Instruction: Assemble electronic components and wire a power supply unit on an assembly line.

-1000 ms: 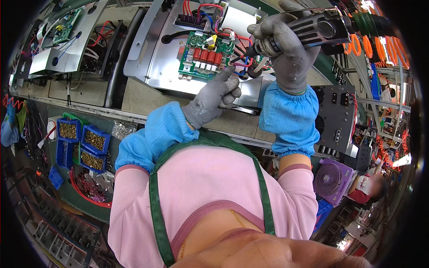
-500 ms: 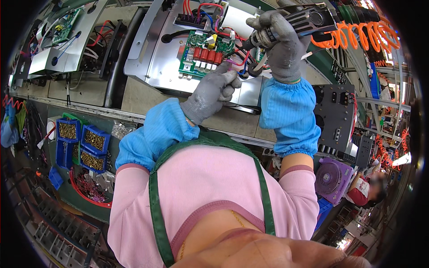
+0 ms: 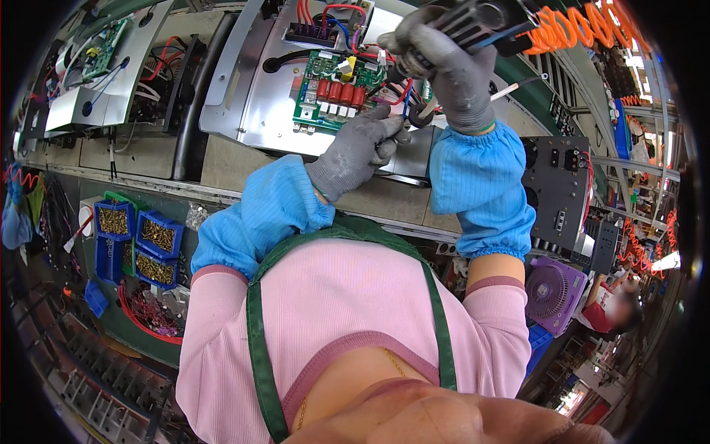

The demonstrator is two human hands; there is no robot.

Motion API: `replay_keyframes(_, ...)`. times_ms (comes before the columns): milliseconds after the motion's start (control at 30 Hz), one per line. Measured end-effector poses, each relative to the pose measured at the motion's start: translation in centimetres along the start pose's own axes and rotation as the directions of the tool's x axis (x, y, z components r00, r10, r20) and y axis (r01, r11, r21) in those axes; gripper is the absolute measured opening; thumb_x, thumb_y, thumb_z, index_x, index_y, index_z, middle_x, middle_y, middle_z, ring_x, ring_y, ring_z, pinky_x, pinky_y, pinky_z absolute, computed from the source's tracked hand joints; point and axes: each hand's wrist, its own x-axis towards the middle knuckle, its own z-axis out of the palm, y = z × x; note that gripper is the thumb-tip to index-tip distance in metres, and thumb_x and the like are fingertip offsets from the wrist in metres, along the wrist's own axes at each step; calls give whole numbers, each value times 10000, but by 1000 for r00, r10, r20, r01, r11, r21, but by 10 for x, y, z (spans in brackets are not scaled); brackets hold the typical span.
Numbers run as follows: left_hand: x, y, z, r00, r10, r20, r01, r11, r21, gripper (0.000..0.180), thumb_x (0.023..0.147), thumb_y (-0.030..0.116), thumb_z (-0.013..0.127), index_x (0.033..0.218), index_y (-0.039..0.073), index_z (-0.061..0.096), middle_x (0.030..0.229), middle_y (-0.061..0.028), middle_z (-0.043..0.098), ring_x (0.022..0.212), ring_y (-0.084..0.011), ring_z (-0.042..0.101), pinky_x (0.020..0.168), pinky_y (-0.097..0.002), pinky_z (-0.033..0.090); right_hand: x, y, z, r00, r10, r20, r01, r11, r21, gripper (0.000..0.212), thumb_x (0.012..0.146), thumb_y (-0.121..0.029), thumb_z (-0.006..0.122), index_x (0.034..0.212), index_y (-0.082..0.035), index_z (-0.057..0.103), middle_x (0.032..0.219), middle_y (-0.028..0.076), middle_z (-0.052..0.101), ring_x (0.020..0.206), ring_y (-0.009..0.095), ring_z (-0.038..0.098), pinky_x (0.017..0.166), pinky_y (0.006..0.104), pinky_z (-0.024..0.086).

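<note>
While the work is seen from above, the items are listed as they lie.

Right hand [image 3: 452, 70]: gloved in grey, clenched round a black powered screwdriver [image 3: 481, 22], which is held over the right edge of the board. An orange coiled hose [image 3: 573, 29] is seen running off from the tool to the right. The bit itself is hidden by the fingers and wires.

Left hand [image 3: 355, 148]: gloved in grey, fingers bent, laid against the wires [image 3: 396, 92] just below the tool; whether a wire is pinched or only pressed aside cannot be told.

Board [image 3: 333, 89]: green, with a row of red parts, mounted on a grey metal chassis [image 3: 255, 96] lying flat on the bench. A second chassis [image 3: 96, 74] with its own board is set well apart to the left.

Blue bins [image 3: 137, 237]: filled with brass-coloured screws, placed at the bench's near edge, left of the body.

Purple fan [image 3: 555, 292]: low at the right, near a black panel [image 3: 558, 192].

Handling note, as a judgement: the tool is best kept upright and square to the board, the wires held well clear of the bit by the left fingers, and pressure applied straight down, so that no slip onto the board or the insulation is risked.
</note>
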Motion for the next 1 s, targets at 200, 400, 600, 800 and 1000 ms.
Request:
replay_keyframes(200,4,0,-10,996,-24,-88,25,1000,15,224,968,235,471,981,28,554,678,14,429,521,-55,304,482,-210,277,6,3,7,995,96,19,-95,994,-50,485,740,-24,675,1182,-30,473,792,73,612,708,156,613,593,258,472)
replay_keyframes(400,11,8,-27,989,-36,143,20,994,112,202,943,137,522,1078,3,587,812,-49,607,580,-67,437,501,-192,368,7,6,-3,992,74,102,-73,997,-14,477,756,-55,684,1186,-7,485,814,71,611,740,174,610,667,306,491)
replay_keyframes(600,13,5,-26,771,451,451,-546,103,831,211,825,11,577,1036,-4,583,764,-90,574,645,-160,539,542,-273,458,4,2,2,956,256,142,-241,964,-115,450,786,-74,672,1194,-6,497,906,42,599,835,141,572,759,285,461)
replay_keyframes(800,14,13,-24,873,312,374,-460,277,844,308,758,-48,564,1061,3,586,902,-147,616,755,-243,602,631,-337,504,3,12,3,969,201,147,-202,979,-9,435,782,-78,691,1169,3,510,898,52,596,828,155,581,758,310,478)
replay_keyframes(1000,3,18,-9,862,364,354,-451,227,863,344,751,-112,522,1065,12,593,876,-115,609,676,-162,545,548,-278,456,4,10,-3,979,143,146,-140,990,-33,456,775,-90,702,1176,2,504,866,55,601,806,153,585,736,298,483)
